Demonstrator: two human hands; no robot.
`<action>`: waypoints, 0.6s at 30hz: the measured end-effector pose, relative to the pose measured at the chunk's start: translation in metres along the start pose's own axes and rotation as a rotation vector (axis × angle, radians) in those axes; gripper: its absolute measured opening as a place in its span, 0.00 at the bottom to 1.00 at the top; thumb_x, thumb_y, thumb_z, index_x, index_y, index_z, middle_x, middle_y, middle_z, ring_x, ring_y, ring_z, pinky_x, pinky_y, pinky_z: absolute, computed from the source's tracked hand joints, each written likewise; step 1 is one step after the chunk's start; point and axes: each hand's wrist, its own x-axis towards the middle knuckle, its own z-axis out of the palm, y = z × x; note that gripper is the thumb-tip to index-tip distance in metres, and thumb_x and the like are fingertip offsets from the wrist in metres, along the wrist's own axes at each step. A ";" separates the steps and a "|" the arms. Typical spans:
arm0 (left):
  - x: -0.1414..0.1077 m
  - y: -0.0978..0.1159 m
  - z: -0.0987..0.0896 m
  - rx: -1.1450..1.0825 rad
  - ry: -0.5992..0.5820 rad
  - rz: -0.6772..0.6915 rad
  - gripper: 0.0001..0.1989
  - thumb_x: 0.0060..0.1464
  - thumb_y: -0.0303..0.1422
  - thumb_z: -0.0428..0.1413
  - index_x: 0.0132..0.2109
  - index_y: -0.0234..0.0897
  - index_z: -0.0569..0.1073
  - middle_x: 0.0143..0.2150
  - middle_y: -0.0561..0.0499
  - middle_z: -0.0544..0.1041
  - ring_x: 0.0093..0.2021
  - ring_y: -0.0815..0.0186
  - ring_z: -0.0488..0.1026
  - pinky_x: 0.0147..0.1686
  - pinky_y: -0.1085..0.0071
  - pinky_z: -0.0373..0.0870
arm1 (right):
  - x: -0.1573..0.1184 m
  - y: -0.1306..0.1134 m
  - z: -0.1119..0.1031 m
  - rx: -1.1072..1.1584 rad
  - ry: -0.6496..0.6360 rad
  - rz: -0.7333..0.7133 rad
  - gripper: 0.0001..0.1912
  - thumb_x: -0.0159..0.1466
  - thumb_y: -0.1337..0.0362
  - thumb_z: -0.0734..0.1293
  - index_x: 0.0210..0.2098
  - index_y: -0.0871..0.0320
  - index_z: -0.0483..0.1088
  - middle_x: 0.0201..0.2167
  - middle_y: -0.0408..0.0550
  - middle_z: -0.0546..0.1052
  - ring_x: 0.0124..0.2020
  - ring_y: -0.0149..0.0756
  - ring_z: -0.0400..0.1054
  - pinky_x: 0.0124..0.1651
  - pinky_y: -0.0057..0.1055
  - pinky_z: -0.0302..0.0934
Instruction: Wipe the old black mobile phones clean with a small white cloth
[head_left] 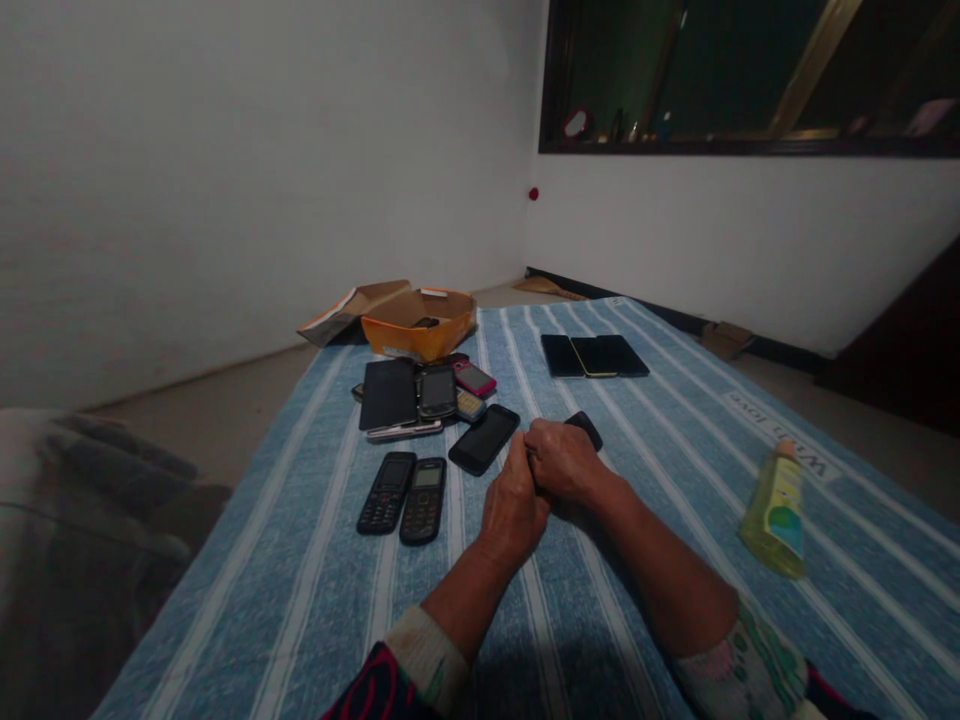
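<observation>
My left hand [516,505] and my right hand [568,462] meet over the middle of the striped cloth. Both have their fingers closed and pressed together; whatever they hold is hidden. Just beyond my right wrist a dark phone [585,430] shows in part, and I cannot tell whether the hand touches it. Left of my hands lies a black touchscreen phone [484,440]. Two keypad phones, one [386,492] beside the other [424,502], rest side by side nearer to me. Behind them is a pile with a black tablet-like slab [388,393], a slider-type phone [437,391] and a pink phone [475,378].
An open orange cardboard box [427,338] stands at the cloth's far left. Several flat black phones [596,356] lie in a row at the far right. A bottle of yellow liquid [776,515] lies on the right side of the blue striped cloth [315,600]. Grey fabric [75,560] is at left.
</observation>
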 end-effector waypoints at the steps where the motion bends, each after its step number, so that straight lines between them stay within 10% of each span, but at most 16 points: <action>1: 0.000 0.001 -0.001 0.004 -0.008 -0.017 0.39 0.51 0.25 0.53 0.66 0.35 0.43 0.54 0.37 0.73 0.53 0.49 0.73 0.47 0.56 0.73 | -0.001 -0.001 0.001 -0.002 0.005 -0.008 0.15 0.66 0.66 0.57 0.40 0.59 0.74 0.39 0.53 0.76 0.40 0.39 0.71 0.38 0.30 0.56; 18: 0.002 0.006 -0.007 0.132 -0.038 -0.151 0.39 0.50 0.27 0.54 0.66 0.30 0.46 0.62 0.33 0.65 0.59 0.51 0.68 0.56 0.57 0.66 | -0.002 0.014 0.028 0.062 0.102 -0.257 0.11 0.65 0.68 0.60 0.39 0.58 0.74 0.37 0.48 0.73 0.39 0.35 0.65 0.38 0.30 0.54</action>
